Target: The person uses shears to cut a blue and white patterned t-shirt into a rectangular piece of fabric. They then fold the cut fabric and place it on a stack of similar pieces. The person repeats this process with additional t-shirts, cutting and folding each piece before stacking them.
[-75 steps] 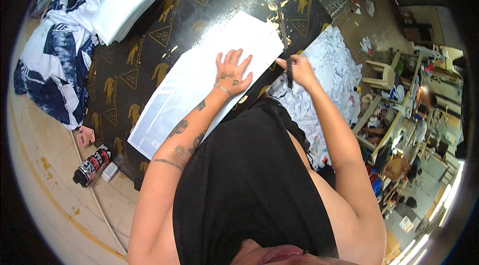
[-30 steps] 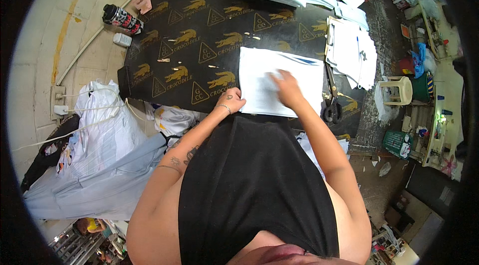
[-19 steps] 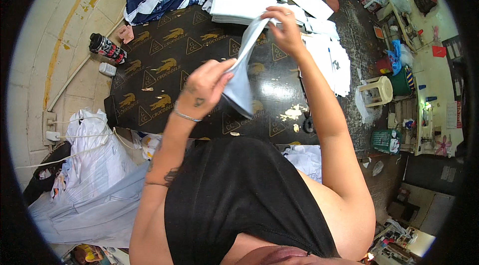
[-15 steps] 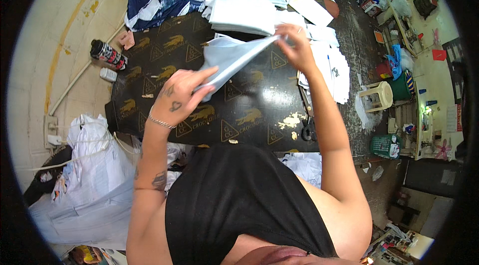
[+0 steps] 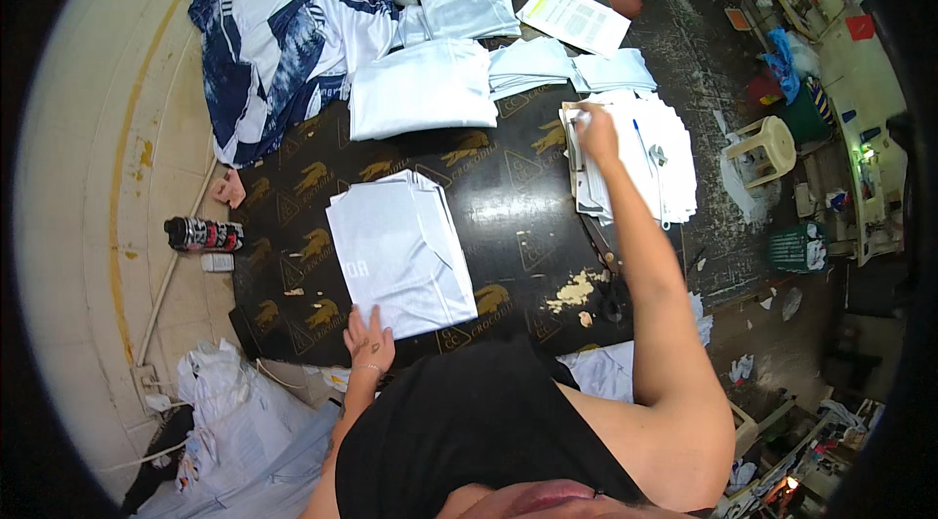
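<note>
Now the left hand (image 5: 368, 338) rests flat on the folded white cloth (image 5: 401, 253); right hand (image 5: 594, 128) grips stacked sheets (image 5: 645, 162).

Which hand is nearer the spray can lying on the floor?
Left. The left hand rests at the near edge of the folded white garment, right of the spray can. The right hand is far across the table on the paper stack.

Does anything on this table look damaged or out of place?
Yes. The black table covering is worn through in pale patches near its front edge. A spray can lies on its side on the floor beside the table.
</note>
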Tool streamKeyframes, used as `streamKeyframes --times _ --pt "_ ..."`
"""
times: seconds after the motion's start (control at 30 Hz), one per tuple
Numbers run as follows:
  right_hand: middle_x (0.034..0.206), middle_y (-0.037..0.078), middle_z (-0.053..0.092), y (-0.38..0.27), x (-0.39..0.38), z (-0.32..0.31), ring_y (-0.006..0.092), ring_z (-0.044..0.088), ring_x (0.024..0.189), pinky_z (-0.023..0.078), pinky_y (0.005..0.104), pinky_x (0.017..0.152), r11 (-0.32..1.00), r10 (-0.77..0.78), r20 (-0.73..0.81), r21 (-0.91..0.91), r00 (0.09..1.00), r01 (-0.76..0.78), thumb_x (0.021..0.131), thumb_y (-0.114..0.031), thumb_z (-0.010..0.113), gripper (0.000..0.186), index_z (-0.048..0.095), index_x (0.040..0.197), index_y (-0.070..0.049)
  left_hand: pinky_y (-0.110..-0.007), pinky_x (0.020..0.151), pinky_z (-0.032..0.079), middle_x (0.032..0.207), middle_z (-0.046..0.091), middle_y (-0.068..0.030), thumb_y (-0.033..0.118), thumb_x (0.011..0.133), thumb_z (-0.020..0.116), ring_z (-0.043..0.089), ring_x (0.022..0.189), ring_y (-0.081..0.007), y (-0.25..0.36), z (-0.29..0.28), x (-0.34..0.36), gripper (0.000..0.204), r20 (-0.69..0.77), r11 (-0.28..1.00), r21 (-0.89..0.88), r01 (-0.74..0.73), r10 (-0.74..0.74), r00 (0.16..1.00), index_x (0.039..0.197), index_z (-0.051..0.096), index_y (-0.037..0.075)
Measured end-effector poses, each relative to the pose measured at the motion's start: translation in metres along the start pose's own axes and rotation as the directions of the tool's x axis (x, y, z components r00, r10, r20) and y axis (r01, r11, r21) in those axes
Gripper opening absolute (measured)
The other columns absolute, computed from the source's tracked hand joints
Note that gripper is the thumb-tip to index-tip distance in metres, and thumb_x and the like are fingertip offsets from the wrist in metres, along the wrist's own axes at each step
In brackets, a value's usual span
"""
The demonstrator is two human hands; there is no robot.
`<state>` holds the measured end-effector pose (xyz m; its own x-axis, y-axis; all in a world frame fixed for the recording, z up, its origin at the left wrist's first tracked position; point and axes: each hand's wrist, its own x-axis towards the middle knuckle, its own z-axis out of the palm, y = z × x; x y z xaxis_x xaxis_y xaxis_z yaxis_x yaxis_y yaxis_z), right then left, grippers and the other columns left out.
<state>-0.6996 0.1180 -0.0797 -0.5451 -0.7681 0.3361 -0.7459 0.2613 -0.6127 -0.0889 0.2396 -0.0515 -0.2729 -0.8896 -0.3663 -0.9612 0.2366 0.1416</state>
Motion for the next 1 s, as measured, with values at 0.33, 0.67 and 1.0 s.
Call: streamKeyframes --times 0.33,0.67,1.0 --pt "0.109 0.012 0.076 0.102 0.146 0.011 0.0361 0.071 0.105 0.057 0.0492 0.09 0.885 0.168 0.253 -0.465 0.953 -0.032 0.097 -0.024 0.064 0.019 0.08 0.106 -0.021 -0.047 0.115 0.042 0.159 0.04 -0.0239 0.003 0.094 0.062 0.048 0.14 -0.0442 0.045 -0.083 0.05 0.048 -0.139 0.883 -0.43 -0.187 0.14 0.98 0.142 0.06 0.004" --pt "0.092 0.014 0.071 -0.154 -0.079 -0.046 0.0382 0.071 0.082 0.056 0.0484 0.07 0.947 -0.315 0.652 0.166 0.69 0.276 0.092 -0.017 0.07 0.022 0.064 0.113 -0.013 -0.041 0.11 0.046 0.144 0.054 -0.0228 0.013 0.091 0.076 0.056 0.132 -0.038 0.175 -0.137 0.09 0.079 -0.388 0.544 -0.571 -0.614 0.48 0.786 0.16 0.036 0.006" --pt "0.098 0.014 0.072 -0.251 -0.154 -0.072 0.0389 0.068 0.092 0.056 0.048 0.078 0.88 -0.472 0.548 0.337 0.691 0.334 0.088 -0.015 0.075 0.021 0.067 0.107 -0.01 -0.04 0.093 0.052 0.103 0.067 -0.0102 0.003 0.083 0.072 0.065 0.105 -0.0312 0.031 -0.188 0.084 0.014 -0.416 0.723 -0.383 -0.575 0.42 0.806 0.097 0.069 0.006"
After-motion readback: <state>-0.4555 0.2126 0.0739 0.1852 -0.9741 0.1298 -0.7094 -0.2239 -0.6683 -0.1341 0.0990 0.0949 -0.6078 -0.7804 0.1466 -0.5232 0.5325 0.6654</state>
